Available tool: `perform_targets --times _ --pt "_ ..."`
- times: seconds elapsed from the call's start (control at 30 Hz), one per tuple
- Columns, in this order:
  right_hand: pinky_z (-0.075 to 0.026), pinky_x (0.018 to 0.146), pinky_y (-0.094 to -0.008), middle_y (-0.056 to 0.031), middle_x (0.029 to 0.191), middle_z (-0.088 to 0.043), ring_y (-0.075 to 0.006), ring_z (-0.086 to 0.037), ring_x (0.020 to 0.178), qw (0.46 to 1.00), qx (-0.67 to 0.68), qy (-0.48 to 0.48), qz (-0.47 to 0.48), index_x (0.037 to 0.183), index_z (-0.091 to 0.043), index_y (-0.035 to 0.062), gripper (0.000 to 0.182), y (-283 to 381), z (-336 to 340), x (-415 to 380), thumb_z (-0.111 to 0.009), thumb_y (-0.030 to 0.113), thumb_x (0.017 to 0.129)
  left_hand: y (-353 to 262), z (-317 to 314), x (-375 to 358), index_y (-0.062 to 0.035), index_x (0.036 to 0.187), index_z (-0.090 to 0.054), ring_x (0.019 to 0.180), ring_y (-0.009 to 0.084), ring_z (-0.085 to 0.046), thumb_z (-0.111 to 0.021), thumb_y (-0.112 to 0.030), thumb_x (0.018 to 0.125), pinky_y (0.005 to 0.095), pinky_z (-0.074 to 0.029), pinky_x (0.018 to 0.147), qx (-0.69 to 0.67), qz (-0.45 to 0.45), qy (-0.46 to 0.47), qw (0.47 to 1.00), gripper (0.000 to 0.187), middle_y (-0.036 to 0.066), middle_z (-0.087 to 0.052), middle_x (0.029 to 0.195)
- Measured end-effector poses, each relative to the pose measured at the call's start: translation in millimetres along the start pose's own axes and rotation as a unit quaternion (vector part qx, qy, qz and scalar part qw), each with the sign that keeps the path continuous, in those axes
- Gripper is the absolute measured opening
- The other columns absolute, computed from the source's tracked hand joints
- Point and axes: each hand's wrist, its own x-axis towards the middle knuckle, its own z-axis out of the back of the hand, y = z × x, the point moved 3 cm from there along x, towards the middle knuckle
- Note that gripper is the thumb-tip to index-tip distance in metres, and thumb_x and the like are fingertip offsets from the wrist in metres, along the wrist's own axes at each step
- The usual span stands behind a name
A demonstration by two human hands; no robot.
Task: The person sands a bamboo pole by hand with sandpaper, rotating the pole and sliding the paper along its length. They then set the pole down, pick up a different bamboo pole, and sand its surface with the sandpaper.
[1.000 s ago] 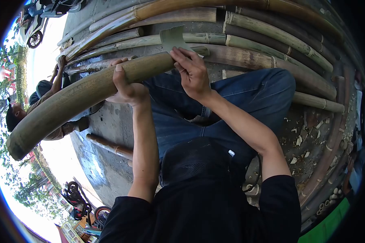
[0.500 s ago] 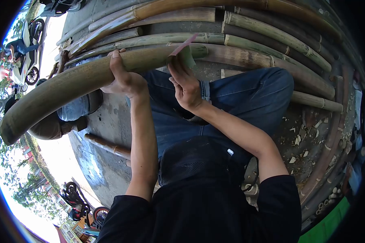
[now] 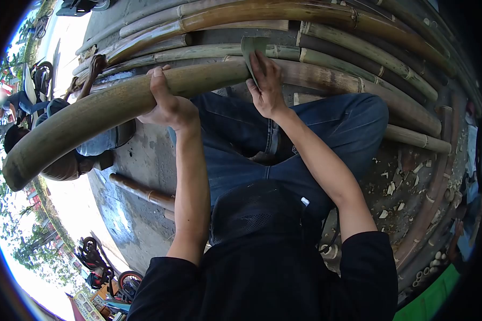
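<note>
A thick greenish-brown bamboo pole runs across in front of me, looking bent in the wide lens. My left hand is closed around its middle from beneath, thumb on the near side. At the pole's right end, my right hand presses a folded grey-green sheet, apparently sandpaper, against it. The fingers lie along the sheet, with the thumb on the near side. The tip of the pole is hidden behind the sheet and hand.
Several bamboo poles lie on the ground beyond my crossed legs. A short bamboo piece rests at left. Pale chips are scattered at right. Another person sits at left, a hand on a pole. Motorbikes stand farther off.
My right hand has slid right to the pole's end, and the sheet now stands upright there. The left hand stays on the pole. The other person's arm has come into view.
</note>
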Motion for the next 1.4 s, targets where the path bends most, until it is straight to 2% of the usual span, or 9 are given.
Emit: perform_targets --times 0.1,0.23,0.37,0.53,0.67,0.9,1.17,1.3,1.4 --pt "-0.026 0.120 -0.0605 -0.0247 0.169 -0.023 -0.0472 -0.030 0.150 0.994 0.084 -0.028 -0.067 0.166 -0.025 0.0115 0.069 -14.5 -16.8 -4.7 -0.048 0.041 0.109 -3.8 -3.7 -0.4 0.0100 0.091 -0.068 0.077 0.0220 -0.069 -0.066 -0.013 0.089 0.0355 -0.057 0.082 -0.009 0.036 -0.031 0.999 0.023 0.017 -0.072 0.086" --pt "-0.021 0.124 -0.0629 -0.0256 0.171 -0.018 -0.0474 -0.023 0.156 0.992 0.122 -0.012 0.027 0.167 -0.017 0.0102 0.072 55.1 -3.7 -5.8 -0.045 0.042 0.109 -1.9 -2.6 -1.9 0.0099 0.095 -0.067 0.085 0.0224 -0.068 -0.069 -0.016 0.091 0.0358 -0.057 0.083 0.019 0.041 -0.035 0.998 0.027 0.019 -0.071 0.093" --pt "-0.019 0.126 -0.0619 -0.0305 0.170 -0.012 -0.0510 -0.018 0.156 0.995 0.090 -0.023 -0.045 0.168 -0.011 0.0090 0.075 12.2 -21.3 -9.6 -0.047 0.040 0.109 3.5 0.3 3.7 0.0098 0.115 -0.058 0.101 0.0238 -0.066 -0.073 -0.024 0.093 0.0377 -0.058 0.088 0.047 0.046 -0.063 0.996 0.044 0.020 -0.063 0.111" --pt "-0.010 0.126 -0.0651 -0.0347 0.169 -0.003 -0.0518 -0.005 0.158 0.988 0.137 0.014 -0.071 0.168 -0.003 0.0086 0.087 16.8 -19.9 3.1 -0.020 0.068 0.107 3.4 3.6 0.8 0.0084 0.127 -0.048 0.104 0.0243 -0.065 -0.076 -0.027 0.093 0.0389 -0.059 0.091 0.036 0.077 -0.048 0.995 0.057 0.019 -0.059 0.120" --pt "-0.005 0.126 -0.0658 -0.0334 0.169 0.000 -0.0489 0.000 0.159 0.989 0.141 0.038 -0.019 0.168 0.001 0.0092 0.091 29.6 -14.5 15.1 -0.017 0.072 0.104 -8.2 -6.0 -7.8 0.0076 0.124 -0.047 0.104 0.0240 -0.065 -0.075 -0.026 0.094 0.0375 -0.060 0.089 0.022 0.060 -0.036 0.997 0.053 0.020 -0.059 0.118" --pt "-0.002 0.126 -0.0663 -0.0299 0.170 0.000 -0.0489 -0.001 0.159 0.979 0.176 0.049 -0.086 0.168 -0.002 0.0100 0.094 30.1 -6.2 22.2 -0.012 0.076 0.102 -18.4 -22.6 -7.6 0.0077 0.126 -0.045 0.105 0.0238 -0.066 -0.075 -0.025 0.097 0.0369 -0.061 0.088 0.055 0.036 -0.009 0.998 0.053 0.020 -0.061 0.117" --pt "-0.015 0.126 -0.0593 -0.0326 0.165 -0.025 -0.0486 -0.024 0.153 0.972 0.162 0.035 -0.167 0.161 -0.029 0.0007 0.091 -12.6 -17.6 27.3 -0.017 0.071 0.105 -21.6 -23.8 -9.5 0.0091 0.136 -0.042 0.111 0.0260 -0.066 -0.075 -0.023 0.098 0.0372 -0.063 0.091 0.038 0.022 -0.009 0.999 0.059 0.022 -0.058 0.127" --pt "-0.014 0.127 -0.0612 -0.0309 0.163 -0.026 -0.0483 -0.023 0.154 0.981 0.188 -0.021 -0.031 0.161 -0.025 0.0023 0.092 66.8 7.5 39.2 -0.020 0.074 0.104 -24.2 -26.3 -13.4 0.0067 0.141 -0.039 0.119 0.0281 -0.063 -0.076 -0.025 0.098 0.0384 -0.062 0.096 0.039 0.025 -0.009 0.999 0.065 0.023 -0.054 0.136" --pt "-0.013 0.127 -0.0618 -0.0291 0.163 -0.025 -0.0477 -0.023 0.154 0.983 0.181 0.000 -0.005 0.161 -0.022 0.0038 0.093 31.1 -2.2 32.0 -0.022 0.076 0.103 -17.0 -15.2 -8.3 0.0052 0.143 -0.038 0.121 0.0285 -0.062 -0.077 -0.027 0.098 0.0394 -0.062 0.098 0.034 0.066 -0.023 0.997 0.068 0.023 -0.052 0.139"
